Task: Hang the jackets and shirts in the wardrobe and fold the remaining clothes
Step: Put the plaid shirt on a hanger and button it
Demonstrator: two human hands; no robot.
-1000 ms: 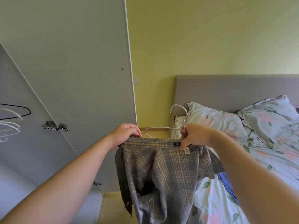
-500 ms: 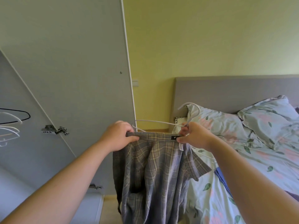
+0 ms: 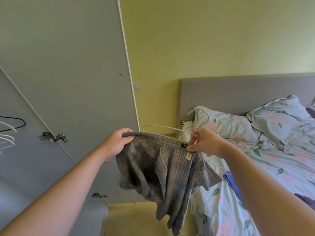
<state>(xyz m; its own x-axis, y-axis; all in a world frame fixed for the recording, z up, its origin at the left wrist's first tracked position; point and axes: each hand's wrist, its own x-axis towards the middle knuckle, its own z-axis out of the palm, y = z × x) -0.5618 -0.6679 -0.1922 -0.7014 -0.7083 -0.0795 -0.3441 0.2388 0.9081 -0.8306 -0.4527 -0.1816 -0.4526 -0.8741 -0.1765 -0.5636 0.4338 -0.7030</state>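
A grey plaid shirt [image 3: 163,169] hangs in front of me, stretched by its collar between both hands. My left hand [image 3: 115,143] grips the collar's left end. My right hand [image 3: 204,142] pinches the collar by the label and also holds a white wire hanger [image 3: 167,128], which lies tilted just behind the collar with its hook up near the pillow. The open wardrobe door [image 3: 68,82] stands at the left.
Several empty hangers [image 3: 10,128] hang inside the wardrobe at the far left edge. The bed [image 3: 272,167] with floral bedding and pillows fills the right, with a blue garment [image 3: 233,183] lying on it. Yellow floor shows below the shirt.
The hanger has tilted flatter and swung behind the collar. The shirt's hem has swung toward the right, and both hands have shifted slightly with it.
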